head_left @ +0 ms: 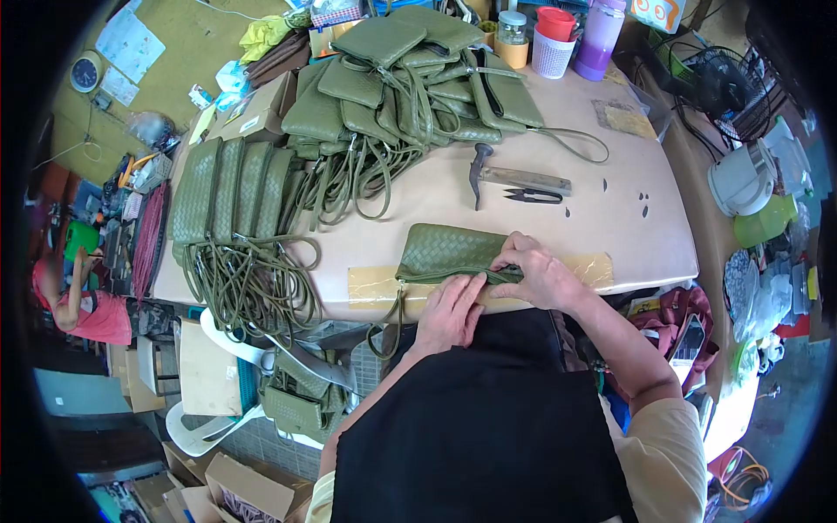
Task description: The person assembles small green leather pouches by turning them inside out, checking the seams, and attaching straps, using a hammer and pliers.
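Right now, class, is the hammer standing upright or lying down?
Lying down: the hammer has its wooden handle stretched along the tabletop, beside black snips and beyond the hand-held green pouch.

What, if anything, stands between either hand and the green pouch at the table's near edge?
Nothing visible does. The left hand touches the pouch along its near side, and the right hand is on its right end. The hammer and snips lie beyond it, apart from both hands.

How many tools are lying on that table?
2: the hammer beyond the held pouch and, right beside the hammer, black snips. More may be hidden under the piled pouches.
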### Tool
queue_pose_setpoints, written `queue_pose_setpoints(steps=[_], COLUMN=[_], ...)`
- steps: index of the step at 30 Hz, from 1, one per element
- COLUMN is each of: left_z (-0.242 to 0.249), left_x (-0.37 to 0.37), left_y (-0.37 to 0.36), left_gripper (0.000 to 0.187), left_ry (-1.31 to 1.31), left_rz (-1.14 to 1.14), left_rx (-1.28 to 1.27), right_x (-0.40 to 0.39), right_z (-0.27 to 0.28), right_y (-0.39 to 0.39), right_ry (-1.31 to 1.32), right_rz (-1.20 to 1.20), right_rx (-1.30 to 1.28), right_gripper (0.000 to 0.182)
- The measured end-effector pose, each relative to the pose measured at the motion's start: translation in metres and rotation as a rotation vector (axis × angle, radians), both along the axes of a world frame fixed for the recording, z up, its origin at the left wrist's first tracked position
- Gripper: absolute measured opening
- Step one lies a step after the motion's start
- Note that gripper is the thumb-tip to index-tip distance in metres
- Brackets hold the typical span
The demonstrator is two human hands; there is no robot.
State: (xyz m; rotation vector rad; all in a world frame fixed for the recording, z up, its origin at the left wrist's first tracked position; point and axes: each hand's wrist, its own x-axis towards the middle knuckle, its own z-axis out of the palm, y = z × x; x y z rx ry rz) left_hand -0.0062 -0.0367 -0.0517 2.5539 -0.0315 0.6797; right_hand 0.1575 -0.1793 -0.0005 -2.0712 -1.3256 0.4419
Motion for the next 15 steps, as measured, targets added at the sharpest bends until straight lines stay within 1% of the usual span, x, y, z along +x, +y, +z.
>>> queue_pose_setpoints(steps=[2,4,5,7,8,9,10,11,13,14,15], left_z=[0.0,0.001,0.003,0.009,0.011,0.01,0.01,0.009,0.007,0.006,0.006], left_x=[0.002,0.001,0.001,0.003,0.004,0.004,0.004,0.003,0.003,0.003,0.003], left_y=[0.003,0.003,0.003,0.004,0.004,0.004,0.005,0.006,0.009,0.01,0.01], left_gripper=[0.054,0.054,0.054,0.053,0.052,0.052,0.05,0.048,0.047,0.047,0.047], left_ry=[0.035,0.036,0.039,0.046,0.055,0.055,0.049,0.043,0.024,0.006,0.005], left_rz=[-0.007,-0.012,-0.02,-0.014,-0.008,-0.006,0.004,0.015,-0.005,-0.029,-0.029], left_rx=[-0.024,-0.015,-0.005,0.009,0.024,0.023,-0.071,-0.163,-0.134,-0.105,-0.107], right_x=[0.002,0.016,0.019,0.023,0.017,0.007,-0.001,-0.006,-0.01,-0.006,0.001], right_z=[0.001,0.004,0.006,0.014,0.016,0.017,0.018,0.016,0.01,0.01,0.011], right_y=[-0.003,-0.007,-0.006,-0.005,-0.003,0.003,0.008,0.012,0.016,0.012,0.006], right_ry=[-0.049,0.249,0.248,0.546,0.545,0.571,0.597,0.598,0.066,0.121,0.12], right_rz=[-0.001,0.057,0.059,-0.179,-0.18,-0.143,-0.104,-0.101,0.132,0.123,0.123], right_rx=[0.023,0.068,0.068,0.106,0.103,0.158,0.212,0.212,0.149,0.13,0.128], right_gripper=[0.033,0.026,0.026,0.024,0.024,0.02,0.017,0.017,0.014,0.011,0.011])
